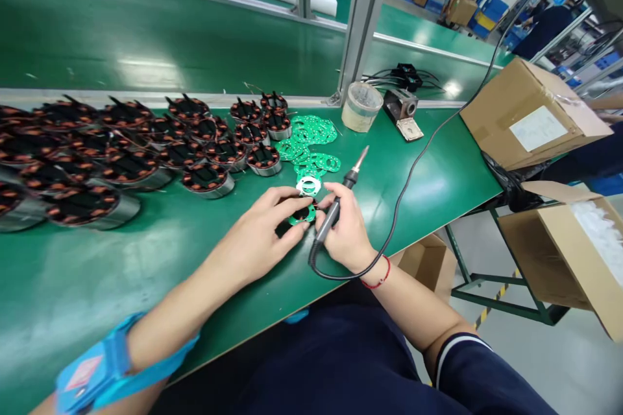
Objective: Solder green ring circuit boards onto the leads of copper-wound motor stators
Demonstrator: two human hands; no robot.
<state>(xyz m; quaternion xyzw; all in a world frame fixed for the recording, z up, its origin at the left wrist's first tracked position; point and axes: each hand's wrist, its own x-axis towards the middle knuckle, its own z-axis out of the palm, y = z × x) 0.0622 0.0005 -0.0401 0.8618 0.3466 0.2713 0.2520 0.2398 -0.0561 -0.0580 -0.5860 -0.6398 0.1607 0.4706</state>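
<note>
My left hand (257,233) is closed around a green ring-shaped circuit board (312,213), thumb on its near side and fingers on its far side. The board sits on a dark motor stator, mostly hidden by my fingers. In my right hand (348,230) is a soldering iron (331,213), its tip pointing up and away from the board. The right fingertips are close to the board's right edge; whether they touch it I cannot tell. Just beyond the board lies a white ring (317,187), beside a spread of green ring boards (311,130).
Several copper-wound stators (207,181) fill the left and back of the green bench. A tape roll (361,107) and a soldering iron stand (402,107) are at the back. The iron's cord loops over my right wrist. Cardboard boxes (516,117) stand right; people work beyond.
</note>
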